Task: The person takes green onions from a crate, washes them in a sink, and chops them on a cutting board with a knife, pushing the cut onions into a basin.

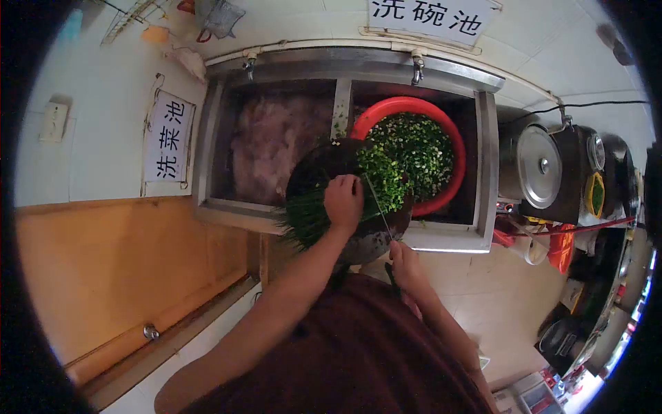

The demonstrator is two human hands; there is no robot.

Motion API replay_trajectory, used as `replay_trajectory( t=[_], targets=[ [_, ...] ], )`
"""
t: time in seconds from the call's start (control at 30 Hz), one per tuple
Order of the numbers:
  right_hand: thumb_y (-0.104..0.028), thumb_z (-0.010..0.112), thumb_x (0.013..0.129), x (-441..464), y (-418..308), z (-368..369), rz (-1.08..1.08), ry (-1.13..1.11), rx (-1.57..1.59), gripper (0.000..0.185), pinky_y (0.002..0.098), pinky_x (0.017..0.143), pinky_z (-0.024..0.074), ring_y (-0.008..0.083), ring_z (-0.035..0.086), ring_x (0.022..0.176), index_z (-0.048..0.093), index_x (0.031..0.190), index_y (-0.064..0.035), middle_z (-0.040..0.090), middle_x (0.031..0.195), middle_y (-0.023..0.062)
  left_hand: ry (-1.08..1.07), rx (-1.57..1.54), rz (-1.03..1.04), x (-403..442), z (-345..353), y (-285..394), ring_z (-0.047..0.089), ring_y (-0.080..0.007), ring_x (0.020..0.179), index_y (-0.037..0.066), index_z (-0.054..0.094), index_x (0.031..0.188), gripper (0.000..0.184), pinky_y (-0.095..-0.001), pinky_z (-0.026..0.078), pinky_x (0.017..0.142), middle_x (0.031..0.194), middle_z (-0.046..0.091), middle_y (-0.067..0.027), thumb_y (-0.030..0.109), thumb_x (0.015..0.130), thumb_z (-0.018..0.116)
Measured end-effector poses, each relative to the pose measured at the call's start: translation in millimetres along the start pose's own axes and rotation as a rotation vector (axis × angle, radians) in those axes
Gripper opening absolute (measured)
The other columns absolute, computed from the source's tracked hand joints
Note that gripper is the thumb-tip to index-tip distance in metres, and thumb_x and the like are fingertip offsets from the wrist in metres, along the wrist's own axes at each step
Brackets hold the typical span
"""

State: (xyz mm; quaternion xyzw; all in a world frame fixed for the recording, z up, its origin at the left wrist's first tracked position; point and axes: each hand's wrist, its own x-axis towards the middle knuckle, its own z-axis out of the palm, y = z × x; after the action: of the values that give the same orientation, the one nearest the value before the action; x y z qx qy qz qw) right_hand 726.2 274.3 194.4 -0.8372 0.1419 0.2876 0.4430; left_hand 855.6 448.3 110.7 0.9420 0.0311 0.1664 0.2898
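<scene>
My left hand [344, 201] is closed over a bundle of long green stalks [308, 215], pressing them on a dark round board [331, 162]. The stalks' ends fan out to the left. In my right hand [407, 265] is the handle of a knife [378, 205], its blade pointing up and away, just right of my left hand. Chopped greens [383, 172] lie heaped at the board's right side and run into a red basin [457, 148] that holds more chopped green and white pieces.
A metal double sink [486, 172] lies beneath the board and basin; its left bay holds cloudy water with pale pieces [276, 138]. Two taps [418, 69] rise behind. At right stands a lidded pot [539, 165]. A wooden panel [131, 269] is at left.
</scene>
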Motion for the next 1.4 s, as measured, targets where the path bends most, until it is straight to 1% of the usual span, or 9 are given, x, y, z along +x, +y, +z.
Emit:
replay_trajectory(
  t=[0.2,0.53,0.63,0.87,0.93,1.07,1.13,1.3,1.4],
  targets=[
    [-0.045,0.037,0.107,77.0,7.4,30.7,-0.247,0.128,0.007,0.056,0.0613,0.080,0.0460,0.0542,0.060,0.095,0.064,0.099,0.0029,0.065,0.091,0.0330,-0.048,0.084,0.036,0.6,4.2,-1.5,0.063,-0.0330,0.086,0.010,0.065,0.087,0.009,-0.0461,0.050,0.072,0.089,0.064,-0.0089,0.012,0.081,0.071],
    [-0.040,0.036,0.107,37.7,-18.3,-18.0,0.013,-0.088,0.059,0.054,0.0503,0.078,0.0475,0.0441,0.062,0.084,0.063,0.092,0.0043,0.062,0.082,0.0275,0.017,-0.049,-0.025,3.6,1.0,1.9,0.062,-0.0320,0.088,0.010,0.064,0.092,0.013,-0.0450,0.050,0.076,0.093,0.063,-0.0076,0.010,0.080,0.070],
    [-0.045,0.031,0.109,15.9,-1.4,-2.0,-0.128,-0.013,0.129,0.060,0.0374,0.056,0.0397,0.0193,0.047,0.057,0.053,0.075,-0.0013,0.049,0.060,0.0082,-0.060,-0.033,-0.081,3.1,-2.0,-2.2,0.061,-0.0324,0.090,0.009,0.065,0.094,0.014,-0.0453,0.050,0.077,0.095,0.063,-0.0087,0.010,0.081,0.070],
    [-0.048,0.035,0.108,124.3,21.3,52.2,-0.408,0.230,-0.075,0.060,0.0449,0.061,0.0428,0.0384,0.049,0.060,0.054,0.076,-0.0006,0.048,0.061,0.0190,-0.058,0.020,0.058,3.2,2.2,-6.3,0.060,-0.0347,0.092,0.006,0.063,0.090,0.013,-0.0460,0.049,0.078,0.094,0.062,-0.0109,0.011,0.080,0.070],
    [-0.046,0.037,0.106,122.1,-41.3,17.6,-0.094,-0.021,-0.006,0.058,0.0549,0.080,0.0480,0.0508,0.065,0.092,0.064,0.101,0.0052,0.064,0.087,0.0336,-0.075,0.013,0.077,5.9,-1.4,-5.3,0.060,-0.0353,0.091,0.006,0.063,0.089,0.012,-0.0463,0.049,0.078,0.093,0.061,-0.0110,0.011,0.081,0.070],
    [-0.043,0.035,0.107,65.7,-24.6,-2.4,-0.025,-0.108,0.106,0.056,0.0559,0.079,0.0471,0.0494,0.065,0.090,0.063,0.097,0.0045,0.064,0.086,0.0333,-0.069,0.003,0.016,3.7,2.0,-5.6,0.058,-0.0359,0.090,0.005,0.062,0.092,0.012,-0.0474,0.048,0.078,0.093,0.060,-0.0129,0.008,0.082,0.068],
    [-0.050,0.036,0.107,39.2,-25.6,-6.8,-0.062,-0.016,0.095,0.062,0.0379,0.054,0.0390,0.0178,0.048,0.055,0.052,0.071,-0.0015,0.046,0.058,0.0076,-0.050,-0.036,0.023,5.9,1.8,-6.4,0.057,-0.0361,0.089,0.005,0.061,0.093,0.013,-0.0477,0.048,0.078,0.094,0.059,-0.0136,0.007,0.082,0.067],
    [-0.044,0.038,0.108,32.7,27.3,31.4,-0.002,-0.036,0.143,0.054,0.0399,0.055,0.0427,0.0238,0.054,0.058,0.057,0.086,0.0008,0.051,0.066,0.0139,-0.086,-0.052,0.021,2.9,2.7,-10.9,0.056,-0.0378,0.091,0.004,0.058,0.095,0.014,-0.0473,0.047,0.079,0.097,0.057,-0.0159,0.006,0.083,0.064],
    [-0.043,0.038,0.108,98.7,46.5,67.9,-0.507,0.229,-0.188,0.056,0.0462,0.058,0.0464,0.0288,0.059,0.061,0.061,0.090,0.0045,0.053,0.067,0.0192,-0.052,0.102,0.125,0.3,7.3,-8.8,0.055,-0.0384,0.094,0.003,0.058,0.095,0.013,-0.0478,0.046,0.081,0.097,0.057,-0.0171,0.007,0.083,0.062]
  ],
)
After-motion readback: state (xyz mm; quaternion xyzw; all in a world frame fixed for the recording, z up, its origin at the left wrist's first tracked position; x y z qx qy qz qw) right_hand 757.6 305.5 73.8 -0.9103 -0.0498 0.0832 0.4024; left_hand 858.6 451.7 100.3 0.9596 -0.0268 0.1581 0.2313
